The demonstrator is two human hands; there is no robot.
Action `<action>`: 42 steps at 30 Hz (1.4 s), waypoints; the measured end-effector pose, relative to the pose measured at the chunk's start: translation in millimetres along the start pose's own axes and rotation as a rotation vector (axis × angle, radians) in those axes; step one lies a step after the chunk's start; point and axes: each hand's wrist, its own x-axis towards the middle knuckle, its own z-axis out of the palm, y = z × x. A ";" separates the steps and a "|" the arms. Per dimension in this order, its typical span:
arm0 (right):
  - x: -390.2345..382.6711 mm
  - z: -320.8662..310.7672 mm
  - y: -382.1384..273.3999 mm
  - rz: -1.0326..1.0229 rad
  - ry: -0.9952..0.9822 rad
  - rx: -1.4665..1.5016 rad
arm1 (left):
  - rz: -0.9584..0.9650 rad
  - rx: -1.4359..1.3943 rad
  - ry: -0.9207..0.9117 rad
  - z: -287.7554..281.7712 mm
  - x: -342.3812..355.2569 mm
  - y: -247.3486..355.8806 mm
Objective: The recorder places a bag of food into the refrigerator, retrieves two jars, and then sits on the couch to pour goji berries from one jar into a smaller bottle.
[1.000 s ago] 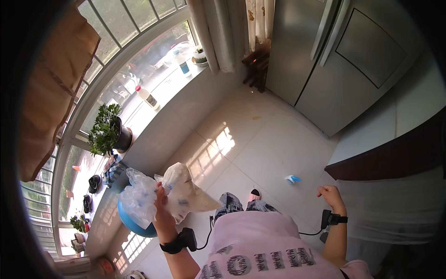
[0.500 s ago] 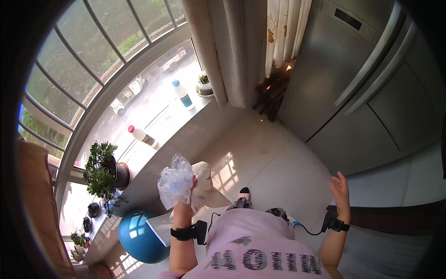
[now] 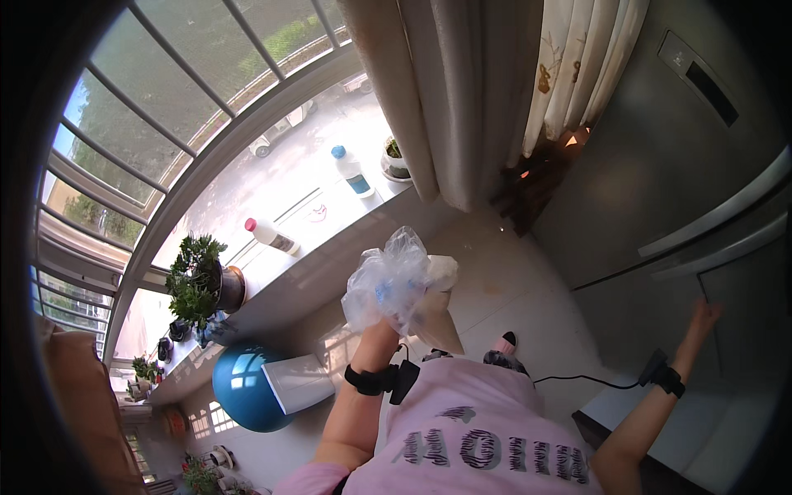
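My left hand (image 3: 384, 328) is closed around a bunch of crumpled clear plastic bags (image 3: 382, 285), whose folds cover most of its fingers. Bits of blue show through the plastic. Right beside the bunch is a cream-coloured bag (image 3: 443, 274); whether my hand also holds it I cannot tell. My right hand (image 3: 705, 315) reaches out to the right, in front of the lower door of a grey refrigerator (image 3: 610, 223). Its fingers look stretched out with nothing in them, though they are small and dim.
On the windowsill stand a red-capped bottle (image 3: 271, 237), a blue-capped bottle (image 3: 353, 172) and potted plants (image 3: 196, 280). A blue ball (image 3: 239, 388) rests on the floor beside a white panel (image 3: 301, 384). Long curtains (image 3: 445, 99) hang between the window and the refrigerator.
My left hand has moved right and slightly up with the plastic bags. My right hand has swung out farther right, to the refrigerator's lower door. The whole view has shifted and turned.
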 end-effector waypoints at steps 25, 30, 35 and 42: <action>95.7 54.1 -66.0 0.080 0.109 0.254 | 0.043 0.102 -0.090 29.6 42.5 21.5; 56.9 61.4 -74.1 0.152 0.270 0.240 | -0.146 -0.140 -0.127 26.5 79.7 15.4; -17.4 39.1 -86.7 0.147 0.376 0.301 | -0.269 -0.285 -0.260 37.7 112.0 17.1; -100.2 -16.9 -73.6 0.083 0.378 0.286 | -0.246 -0.120 -0.556 79.8 157.5 8.6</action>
